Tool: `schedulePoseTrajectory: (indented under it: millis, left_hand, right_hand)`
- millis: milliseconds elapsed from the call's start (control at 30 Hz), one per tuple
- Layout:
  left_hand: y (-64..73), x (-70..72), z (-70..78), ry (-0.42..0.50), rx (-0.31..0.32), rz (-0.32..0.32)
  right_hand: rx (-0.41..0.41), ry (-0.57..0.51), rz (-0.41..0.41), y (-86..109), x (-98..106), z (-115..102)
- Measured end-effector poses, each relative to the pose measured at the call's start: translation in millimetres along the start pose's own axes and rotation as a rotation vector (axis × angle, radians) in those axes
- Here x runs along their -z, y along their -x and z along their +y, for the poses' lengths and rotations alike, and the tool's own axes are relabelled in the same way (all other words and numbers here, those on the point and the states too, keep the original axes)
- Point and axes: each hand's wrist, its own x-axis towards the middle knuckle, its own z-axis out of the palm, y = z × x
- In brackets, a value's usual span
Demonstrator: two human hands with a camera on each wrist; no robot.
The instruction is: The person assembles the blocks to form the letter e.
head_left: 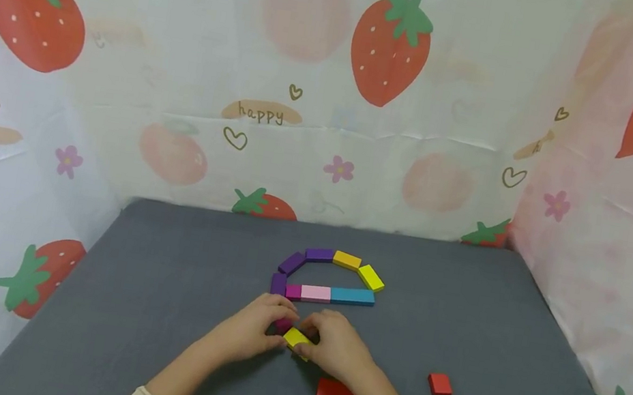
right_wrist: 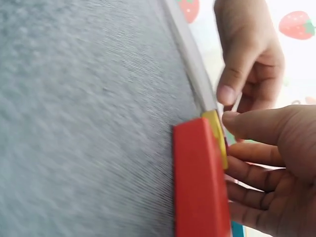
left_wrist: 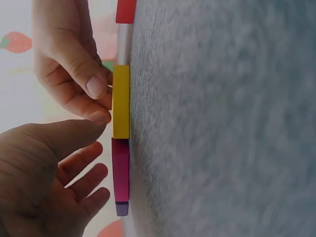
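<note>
In the head view, my left hand (head_left: 249, 328) is spread over the magenta block (head_left: 283, 325), thumb and fingers loosely apart around it. My right hand (head_left: 339, 346) pinches the yellow block (head_left: 297, 339), thumb on its near side and fingers on its far side. This block lies tilted, one end against the magenta block. The left wrist view has the yellow block (left_wrist: 121, 101) end to end with the magenta block (left_wrist: 120, 170), flat on the cloth. There my left thumb tip (left_wrist: 101, 126) is right beside the yellow block.
Purple, orange-yellow and yellow blocks arch beyond my hands, above a row of magenta, pink (head_left: 316, 293) and blue (head_left: 352, 296) blocks. A red block (head_left: 335, 392) lies by my right forearm, a smaller red block (head_left: 440, 385) farther right. Strawberry-print cloth (head_left: 319, 177) walls the grey table (head_left: 171, 250).
</note>
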Motion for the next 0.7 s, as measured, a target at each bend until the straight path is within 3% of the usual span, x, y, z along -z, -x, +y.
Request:
schedulePoseTrajectory:
  millis: [300, 533, 700]
  left_hand:
    - [1.7, -7.0, 3.0, -0.025, 0.009, 0.010]
    - [2.2, -11.4, 7.0, -0.031, 0.019, 0.027]
    - [3.8, -13.9, 10.1, -0.082, -0.011, 0.059]
  right_hand:
    - [0.003, 0.057, -0.033, 2.5, 16, 1]
    - [0.087, 0.077, -0.071, 10.7, 31, 7]
    - [0.140, 0.095, -0.099, 19.4, 38, 16]
